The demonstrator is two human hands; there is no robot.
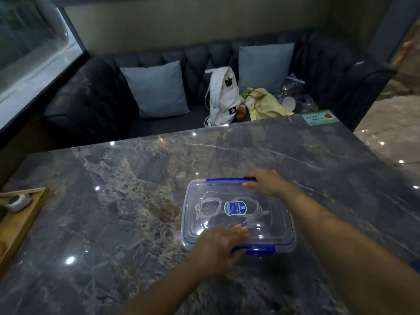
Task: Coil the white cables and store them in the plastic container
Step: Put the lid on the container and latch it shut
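Clear rectangular plastic container [188, 201], lid [268, 230] on, sits on a glossy grey marble worktop [113, 201]; two looped white cables [210, 204] lie inside. Left hand [218, 244] and right hand [269, 183] press its blue latches [261, 250] (grip released, fingers flat)

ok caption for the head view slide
Left hand and right hand on the lid of the plastic container, coiled white cables inside.

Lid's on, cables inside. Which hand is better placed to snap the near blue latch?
Left. The left hand lies on the lid beside the near latch; the right hand is across the container at the far latch.
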